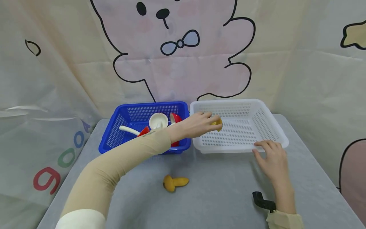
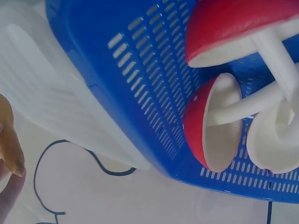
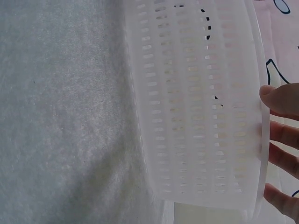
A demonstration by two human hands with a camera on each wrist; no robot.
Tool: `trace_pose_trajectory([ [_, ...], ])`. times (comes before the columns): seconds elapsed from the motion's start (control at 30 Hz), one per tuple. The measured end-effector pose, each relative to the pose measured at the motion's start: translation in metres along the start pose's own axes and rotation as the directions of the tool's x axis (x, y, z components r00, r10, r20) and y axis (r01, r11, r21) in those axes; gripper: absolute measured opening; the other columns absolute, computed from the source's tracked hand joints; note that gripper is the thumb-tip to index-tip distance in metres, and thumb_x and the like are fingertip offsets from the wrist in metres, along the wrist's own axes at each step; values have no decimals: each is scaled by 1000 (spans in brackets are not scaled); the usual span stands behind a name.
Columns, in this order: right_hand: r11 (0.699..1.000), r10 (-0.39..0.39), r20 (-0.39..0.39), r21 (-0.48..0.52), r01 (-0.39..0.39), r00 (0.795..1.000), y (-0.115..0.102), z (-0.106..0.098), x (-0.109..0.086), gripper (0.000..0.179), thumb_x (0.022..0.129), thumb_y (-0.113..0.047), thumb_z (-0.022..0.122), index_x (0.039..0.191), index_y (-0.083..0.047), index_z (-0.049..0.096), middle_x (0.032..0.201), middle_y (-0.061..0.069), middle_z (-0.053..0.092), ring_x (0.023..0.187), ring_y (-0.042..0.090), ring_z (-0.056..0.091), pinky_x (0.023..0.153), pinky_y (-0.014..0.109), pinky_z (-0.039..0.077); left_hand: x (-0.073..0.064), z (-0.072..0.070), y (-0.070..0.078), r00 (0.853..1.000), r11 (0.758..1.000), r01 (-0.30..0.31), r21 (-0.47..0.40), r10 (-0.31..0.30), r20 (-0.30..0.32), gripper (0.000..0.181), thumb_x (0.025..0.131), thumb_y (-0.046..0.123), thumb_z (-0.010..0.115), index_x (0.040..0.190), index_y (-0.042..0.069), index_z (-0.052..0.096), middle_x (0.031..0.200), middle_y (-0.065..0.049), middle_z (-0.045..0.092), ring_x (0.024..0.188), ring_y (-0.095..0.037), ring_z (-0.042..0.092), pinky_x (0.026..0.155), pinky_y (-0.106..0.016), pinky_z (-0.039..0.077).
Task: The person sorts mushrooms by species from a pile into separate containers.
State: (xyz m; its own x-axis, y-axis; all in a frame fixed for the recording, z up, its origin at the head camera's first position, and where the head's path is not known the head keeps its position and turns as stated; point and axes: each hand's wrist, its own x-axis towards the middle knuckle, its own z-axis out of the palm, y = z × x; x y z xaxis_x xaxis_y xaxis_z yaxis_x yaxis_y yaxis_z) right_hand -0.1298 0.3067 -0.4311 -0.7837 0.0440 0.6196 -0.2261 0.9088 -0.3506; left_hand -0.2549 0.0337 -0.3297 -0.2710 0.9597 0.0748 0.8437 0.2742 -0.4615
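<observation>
My left hand (image 1: 200,125) reaches across the blue basket and holds a yellow mushroom (image 1: 218,123) above the left part of the white basket (image 1: 240,148). In the left wrist view, part of that yellow mushroom (image 2: 10,147) shows at the left edge with fingertips against it. My right hand (image 1: 273,160) grips the white basket's front rim near its right corner, the thumb (image 3: 275,97) on the near side and the other fingers over the rim. Another yellow mushroom (image 1: 175,182) lies on the table, in front of the baskets.
The blue basket (image 1: 114,127) stands left of the white one, close beside it. Inside are red-capped mushrooms (image 2: 201,126) with white stems, partly hidden by my left arm. A grey cloth covers the table (image 1: 217,197). A printed curtain (image 1: 183,73) hangs behind.
</observation>
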Motion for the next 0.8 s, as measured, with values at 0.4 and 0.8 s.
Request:
trace_pose_trajectory([
  [0.4,1000,-2,-6,5,2,1000,1,1,-1,26,73,-2,78,96,-3,68,99,19,65,94,40,51,74,56,38,30,23,-8,991,993,-61,-100,73,116,35,98,19,51,131,31,51,132,1,51,112,-17,52,88,-24,50],
  [0.8,1000,8,1,13,-8,1000,2,1,-1,25,74,-3,77,97,-3,67,101,19,64,94,40,51,75,56,37,53,27,-2,964,982,-144,-125,167,205,41,99,17,51,137,32,47,139,2,47,119,-17,49,92,-24,49],
])
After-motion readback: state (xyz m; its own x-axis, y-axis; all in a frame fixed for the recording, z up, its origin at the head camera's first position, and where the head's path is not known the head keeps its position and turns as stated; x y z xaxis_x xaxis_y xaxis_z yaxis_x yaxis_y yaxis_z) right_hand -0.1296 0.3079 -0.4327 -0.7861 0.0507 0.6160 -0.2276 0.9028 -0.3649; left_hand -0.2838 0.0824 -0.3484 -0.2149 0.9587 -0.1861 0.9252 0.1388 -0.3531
